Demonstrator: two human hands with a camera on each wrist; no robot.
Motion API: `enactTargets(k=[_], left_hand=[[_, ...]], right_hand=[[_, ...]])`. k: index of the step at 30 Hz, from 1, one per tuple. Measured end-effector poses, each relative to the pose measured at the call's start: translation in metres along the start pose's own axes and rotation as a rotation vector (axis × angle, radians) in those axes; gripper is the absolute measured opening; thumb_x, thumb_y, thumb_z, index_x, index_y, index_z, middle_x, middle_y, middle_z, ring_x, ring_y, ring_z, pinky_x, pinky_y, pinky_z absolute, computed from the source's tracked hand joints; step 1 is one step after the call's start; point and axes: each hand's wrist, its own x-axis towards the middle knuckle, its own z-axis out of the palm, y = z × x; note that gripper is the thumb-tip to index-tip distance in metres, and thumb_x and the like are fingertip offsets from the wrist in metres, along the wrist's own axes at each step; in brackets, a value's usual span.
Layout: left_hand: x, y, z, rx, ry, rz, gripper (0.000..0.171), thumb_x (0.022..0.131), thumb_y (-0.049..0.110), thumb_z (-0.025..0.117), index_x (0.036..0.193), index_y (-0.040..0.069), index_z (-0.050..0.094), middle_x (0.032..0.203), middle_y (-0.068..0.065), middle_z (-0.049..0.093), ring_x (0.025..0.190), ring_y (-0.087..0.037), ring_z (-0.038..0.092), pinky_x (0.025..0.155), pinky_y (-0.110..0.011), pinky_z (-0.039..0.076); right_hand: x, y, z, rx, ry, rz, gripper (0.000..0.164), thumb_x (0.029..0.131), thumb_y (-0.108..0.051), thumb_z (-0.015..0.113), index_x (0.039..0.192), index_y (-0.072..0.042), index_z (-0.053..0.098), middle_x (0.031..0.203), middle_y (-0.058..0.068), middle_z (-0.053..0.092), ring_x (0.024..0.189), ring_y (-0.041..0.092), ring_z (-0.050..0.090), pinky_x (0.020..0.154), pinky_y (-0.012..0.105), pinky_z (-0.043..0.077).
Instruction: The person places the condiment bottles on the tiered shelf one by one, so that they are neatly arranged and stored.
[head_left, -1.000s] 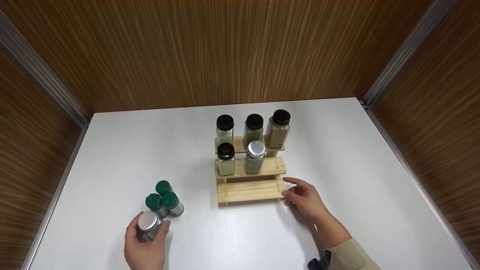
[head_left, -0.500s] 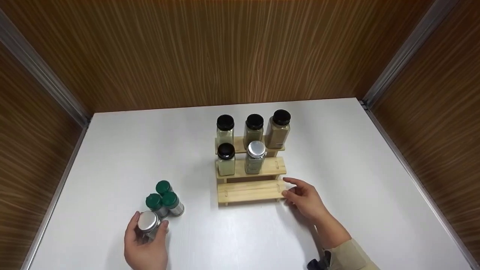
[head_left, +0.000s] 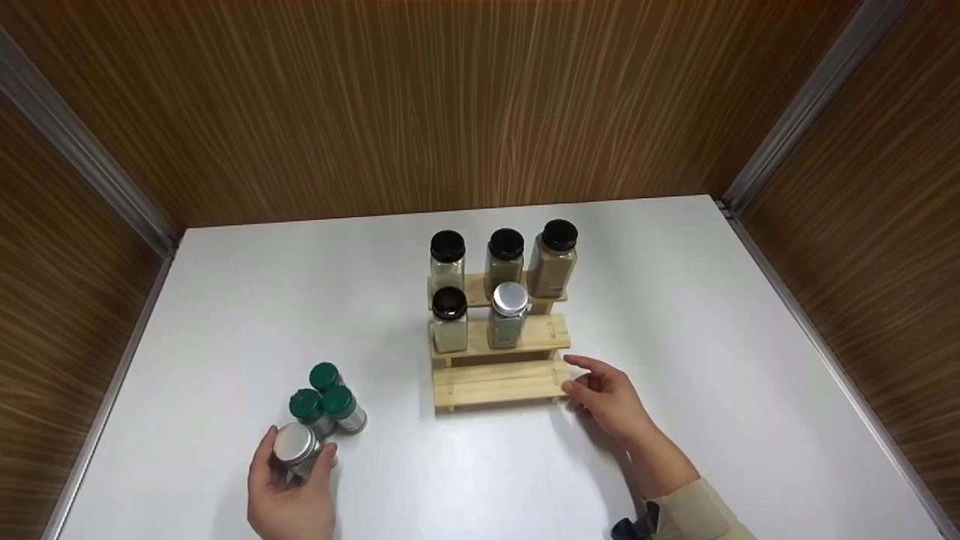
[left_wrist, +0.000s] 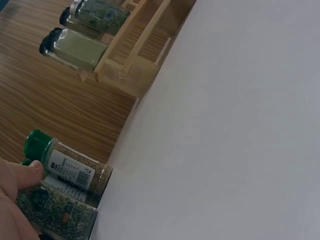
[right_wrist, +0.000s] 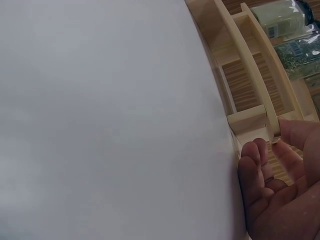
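Observation:
At the lower left of the head view, my left hand (head_left: 292,506) holds a silver-lidded glass spice jar (head_left: 295,444), thumb on one side and fingers on the other. Green herb flecks fill that jar (left_wrist: 60,214) in the left wrist view. Just behind it stand three green-capped spice jars (head_left: 341,409) in a tight cluster. My right hand (head_left: 611,405) pinches the right end of the lowest shelf of a wooden three-step spice rack (head_left: 499,384). The thumb (right_wrist: 297,131) lies on the shelf's end in the right wrist view, fingers curled below it.
Three black-capped jars (head_left: 506,259) stand on the rack's top step. Its middle step bears a black-capped jar (head_left: 451,322) and a silver-lidded jar (head_left: 508,319). Wood-grain panels (head_left: 450,112) enclose the white table (head_left: 247,300) at the back and sides.
My left thumb and fingers have shifted slightly about the silver-lidded jar, which stays in place. The right hand and the rack have not moved.

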Motion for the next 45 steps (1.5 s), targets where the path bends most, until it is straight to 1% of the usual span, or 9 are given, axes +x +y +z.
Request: enactTargets(k=[5,9,15,18,22,24,31,38,45], left_hand=[[-0.009,0.003,-0.004,0.033,-0.044,-0.054,0.083,0.086,-0.005,0.084,0.157,0.004,0.042,0.155,-0.023,0.049,0.147,-0.046,0.043,0.113,-0.058,0.040],[-0.020,0.010,-0.004,0.061,-0.059,-0.086,0.084,0.085,-0.004,0.086,0.157,0.005,0.044,0.153,-0.025,0.052,0.143,-0.050,0.047,0.112,-0.060,0.042],[-0.037,0.022,0.005,0.075,-0.069,-0.055,0.084,0.079,-0.004,0.090,0.152,0.003,0.050,0.149,-0.026,0.056,0.135,-0.049,0.055,0.107,-0.060,0.048],[-0.043,0.027,0.011,0.018,-0.095,-0.051,0.083,0.075,-0.009,0.091,0.148,0.002,0.055,0.147,-0.029,0.057,0.134,-0.049,0.056,0.106,-0.060,0.048],[-0.048,0.038,0.019,-0.102,-0.164,-0.094,0.082,0.071,-0.014,0.091,0.144,0.003,0.059,0.147,-0.027,0.058,0.137,-0.045,0.055,0.109,-0.055,0.046],[-0.049,0.044,0.023,-0.160,-0.209,-0.093,0.082,0.069,-0.016,0.091,0.143,0.003,0.061,0.146,-0.025,0.059,0.137,-0.043,0.055,0.109,-0.053,0.046],[-0.052,0.060,0.036,-0.188,-0.385,0.049,0.074,0.071,-0.014,0.091,0.138,0.003,0.065,0.139,-0.017,0.058,0.130,-0.041,0.057,0.105,-0.048,0.052],[-0.058,0.069,0.055,-0.226,-0.441,0.186,0.070,0.070,-0.009,0.095,0.134,0.004,0.069,0.127,-0.013,0.062,0.119,-0.038,0.066,0.093,-0.035,0.058],[-0.063,0.080,0.071,-0.259,-0.480,0.308,0.069,0.069,-0.005,0.097,0.133,0.004,0.070,0.122,-0.012,0.063,0.115,-0.036,0.066,0.083,-0.036,0.062]], right_hand=[[0.000,0.000,0.001,-0.012,0.000,-0.004,0.046,0.098,0.000,0.072,0.143,0.004,0.061,0.085,0.007,0.066,0.071,0.017,0.062,0.059,0.025,0.049],[0.000,-0.001,0.001,-0.006,0.002,-0.005,0.046,0.098,-0.001,0.073,0.143,0.004,0.061,0.086,0.008,0.066,0.071,0.018,0.062,0.059,0.025,0.050],[-0.001,-0.003,0.000,-0.004,0.005,0.004,0.047,0.099,-0.001,0.073,0.144,0.003,0.061,0.086,0.008,0.065,0.072,0.018,0.062,0.059,0.026,0.050],[-0.001,-0.003,0.001,-0.004,0.006,0.004,0.047,0.098,-0.001,0.073,0.143,0.004,0.061,0.086,0.008,0.065,0.071,0.018,0.062,0.059,0.025,0.050],[0.000,-0.003,0.003,-0.012,0.011,0.002,0.046,0.098,0.000,0.073,0.143,0.004,0.062,0.085,0.007,0.066,0.071,0.018,0.062,0.059,0.025,0.050],[0.001,-0.002,0.003,-0.008,0.012,0.000,0.046,0.098,0.000,0.073,0.142,0.004,0.062,0.084,0.007,0.065,0.070,0.018,0.061,0.059,0.025,0.049],[0.000,-0.002,0.003,0.038,-0.016,-0.031,0.048,0.098,0.001,0.072,0.144,0.008,0.059,0.083,0.008,0.064,0.068,0.015,0.058,0.057,0.024,0.046],[-0.001,-0.002,0.003,0.037,-0.013,-0.041,0.048,0.098,0.001,0.073,0.143,0.009,0.059,0.084,0.007,0.065,0.068,0.015,0.060,0.057,0.024,0.048],[-0.001,-0.002,0.004,0.045,-0.007,-0.029,0.048,0.098,0.002,0.072,0.143,0.008,0.059,0.083,0.008,0.066,0.067,0.015,0.060,0.057,0.024,0.047]])
